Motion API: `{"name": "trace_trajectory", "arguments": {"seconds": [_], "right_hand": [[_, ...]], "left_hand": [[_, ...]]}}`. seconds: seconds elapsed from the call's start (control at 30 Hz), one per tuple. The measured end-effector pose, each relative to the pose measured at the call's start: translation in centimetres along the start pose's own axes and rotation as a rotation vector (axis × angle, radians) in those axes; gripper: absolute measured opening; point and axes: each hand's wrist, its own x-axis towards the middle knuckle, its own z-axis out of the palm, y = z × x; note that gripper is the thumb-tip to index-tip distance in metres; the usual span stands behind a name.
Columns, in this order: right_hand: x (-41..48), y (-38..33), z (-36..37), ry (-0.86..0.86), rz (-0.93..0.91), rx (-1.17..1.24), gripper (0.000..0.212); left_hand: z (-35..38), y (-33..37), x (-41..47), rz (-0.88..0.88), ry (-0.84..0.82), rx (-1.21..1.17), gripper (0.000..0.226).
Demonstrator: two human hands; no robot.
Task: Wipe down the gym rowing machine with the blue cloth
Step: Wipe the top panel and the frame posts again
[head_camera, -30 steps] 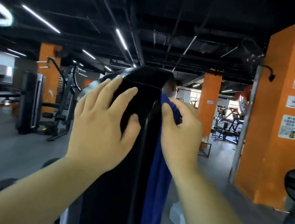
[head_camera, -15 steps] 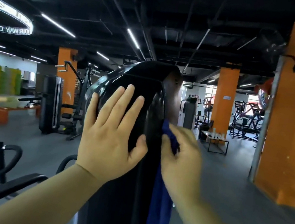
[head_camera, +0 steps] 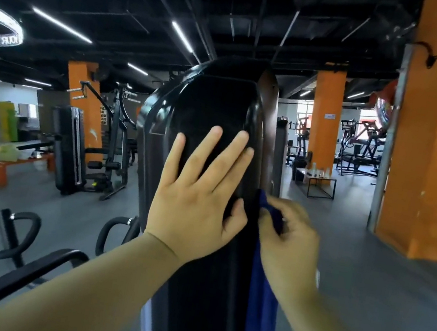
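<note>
Pressing flat on the tall, shiny black plastic cover of the rowing machine point(head_camera: 217, 98) with the left hand point(head_camera: 196, 199), 4 fingers and thumb spread wide, holding nothing. Pinching the top of the long blue cloth point(head_camera: 260, 318) with the right hand point(head_camera: 288, 242), fingers curled round it. Hanging straight down below that hand, against the cover's right side, just right of the left thumb. Standing up tall, so probably best to rub up and down along that side. Nearer to the cloth with the right hand; likely just steadying with the left.
</note>
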Motion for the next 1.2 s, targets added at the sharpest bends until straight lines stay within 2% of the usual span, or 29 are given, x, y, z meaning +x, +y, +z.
{"name": "trace_trajectory", "arguments": {"seconds": [0.13, 0.2, 0.3, 0.43, 0.53, 0.7, 0.93, 1.07, 1.2], "right_hand": [[3.1, -1.1, 0.1, 0.043, 0.023, 0.035, 0.025], [4.6, -1.4, 0.5, 0.058, 0.001, 0.034, 0.019], [2.6, 0.4, 0.5, 0.043, -0.007, 0.051, 0.019], [-3.2, 4.0, -0.4, -0.06, 0.071, 0.076, 0.019], [-2.5, 4.6, -0.8, -0.107, 0.048, 0.081, 0.018], [-0.1, 4.3, -0.3, -0.063, -0.045, 0.144, 0.016], [-6.6, 8.4, -1.6, -0.156, 0.029, 0.185, 0.02], [-4.4, 7.2, -1.0, -0.101, -0.01, 0.2, 0.016], [-7.6, 8.6, -0.6, -0.078, 0.031, 0.211, 0.018]], "left_hand": [[0.6, 0.9, -2.8, 0.15, -0.043, 0.006, 0.055], [0.8, 1.5, -4.3, 0.169, -0.049, 0.011, 0.053], [1.0, 1.8, -4.8, 0.149, -0.025, 0.018, 0.053], [1.0, 2.1, -4.6, 0.124, -0.035, 0.035, 0.056], [0.9, 2.4, -4.7, 0.107, -0.058, 0.071, 0.058], [0.9, 4.1, -5.3, 0.017, -0.112, 0.106, 0.063], [1.8, 6.7, -8.0, -0.014, -0.152, 0.129, 0.057], [2.0, 7.0, -8.3, -0.036, -0.131, 0.125, 0.056], [2.0, 7.3, -10.4, -0.003, -0.171, 0.086, 0.058]]}}
